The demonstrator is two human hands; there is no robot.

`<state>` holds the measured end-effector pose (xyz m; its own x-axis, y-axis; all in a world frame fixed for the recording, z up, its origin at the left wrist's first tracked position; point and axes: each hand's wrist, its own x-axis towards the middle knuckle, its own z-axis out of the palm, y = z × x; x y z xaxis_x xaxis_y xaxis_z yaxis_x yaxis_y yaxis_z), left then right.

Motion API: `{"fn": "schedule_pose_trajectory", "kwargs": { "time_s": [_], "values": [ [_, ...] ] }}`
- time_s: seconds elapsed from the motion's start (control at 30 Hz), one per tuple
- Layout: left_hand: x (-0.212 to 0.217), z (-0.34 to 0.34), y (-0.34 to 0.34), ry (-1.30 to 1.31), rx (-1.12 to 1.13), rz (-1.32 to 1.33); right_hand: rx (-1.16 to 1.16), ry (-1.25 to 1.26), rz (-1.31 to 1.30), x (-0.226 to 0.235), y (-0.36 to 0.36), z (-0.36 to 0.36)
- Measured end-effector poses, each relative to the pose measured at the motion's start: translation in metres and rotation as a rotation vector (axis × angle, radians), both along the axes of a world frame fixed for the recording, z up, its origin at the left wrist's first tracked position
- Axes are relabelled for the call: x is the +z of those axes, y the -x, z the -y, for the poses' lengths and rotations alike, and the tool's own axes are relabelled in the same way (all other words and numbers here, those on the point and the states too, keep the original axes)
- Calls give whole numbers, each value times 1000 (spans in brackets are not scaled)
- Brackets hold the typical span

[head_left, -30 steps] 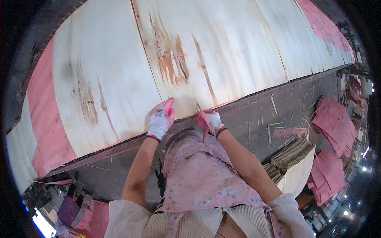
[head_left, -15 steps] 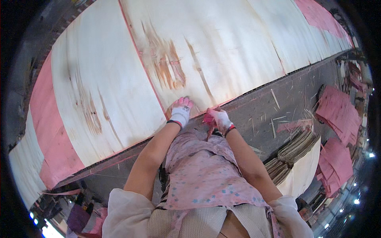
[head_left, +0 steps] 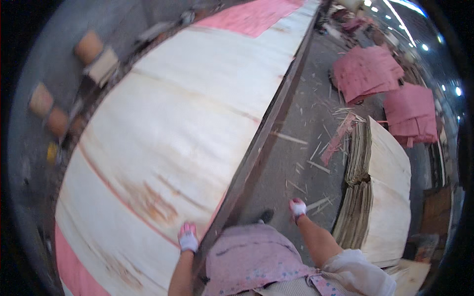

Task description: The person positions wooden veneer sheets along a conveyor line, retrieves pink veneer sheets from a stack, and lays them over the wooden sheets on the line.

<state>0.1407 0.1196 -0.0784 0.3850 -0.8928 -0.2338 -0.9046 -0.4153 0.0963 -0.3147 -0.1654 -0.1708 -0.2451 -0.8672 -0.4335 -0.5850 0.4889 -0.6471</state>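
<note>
A long pale wood veneer sheet (head_left: 177,128) with brown stains lies on a long table, with pink sheets at its near and far ends. My left hand (head_left: 188,239), in a white and pink glove, rests flat on the veneer close to the table's dark edge (head_left: 256,153). My right hand (head_left: 297,208), gloved the same way, hangs free over the grey floor beside the table, holding nothing; whether its fingers are closed is unclear. I wear a pink patterned apron.
A tall stack of veneer sheets (head_left: 380,192) stands on the floor to my right. Piles of pink sheets (head_left: 368,71) lie farther off. Wood splinters litter the grey floor (head_left: 306,148). Brown round objects (head_left: 89,47) sit beyond the table's left side.
My view has swung to the right along the table. My right hand left the veneer edge and dropped to my side. My left hand stays on the sheet.
</note>
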Motion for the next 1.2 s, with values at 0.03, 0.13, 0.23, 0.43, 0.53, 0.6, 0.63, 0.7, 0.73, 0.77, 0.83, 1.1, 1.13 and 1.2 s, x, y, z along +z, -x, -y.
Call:
{"fn": "schedule_pose_trajectory", "kwargs": {
  "time_s": [0.03, 0.13, 0.23, 0.43, 0.53, 0.6, 0.63, 0.7, 0.73, 0.77, 0.83, 1.1, 1.13, 1.2],
  "values": [
    [7, 12, 10, -24, 0, -21, -108, -41, -42, -11, 42, -7],
    [8, 12, 21, -210, 67, -149, -473, -95, 102, -17, 111, -45],
    [18, 15, 31, -223, -10, -26, -783, -103, 275, -42, 161, -83],
    [12, 111, 57, -360, 248, -687, -1167, -143, 197, -90, 211, -126],
    [-2, 154, 69, -503, 326, -831, -1241, -201, 346, -109, 231, -123],
    [-10, 179, 74, -586, 349, -863, -1205, -181, 348, -113, 246, -119],
    [-13, 190, 77, -622, 358, -869, -1149, -167, 348, -112, 249, -112],
    [-17, 205, 80, -669, 382, -863, -1302, -220, 563, -68, 244, -85],
    [-19, 216, 84, -695, 373, -861, -1462, -256, 775, -37, 244, -75],
    [-22, 229, 89, -724, 363, -863, -1478, -249, 771, -43, 251, -71],
    [-28, 249, 95, -756, 366, -866, -1330, -267, 657, -56, 252, -39],
    [-51, 382, 156, -832, 560, -1004, -1030, -235, 390, 1, 242, 137],
    [-46, 403, 162, -836, 555, -1005, -809, -158, 212, 6, 245, 152],
    [-29, 459, 173, -770, 224, -939, -461, -36, -63, 8, 255, 183]
  ]
}}
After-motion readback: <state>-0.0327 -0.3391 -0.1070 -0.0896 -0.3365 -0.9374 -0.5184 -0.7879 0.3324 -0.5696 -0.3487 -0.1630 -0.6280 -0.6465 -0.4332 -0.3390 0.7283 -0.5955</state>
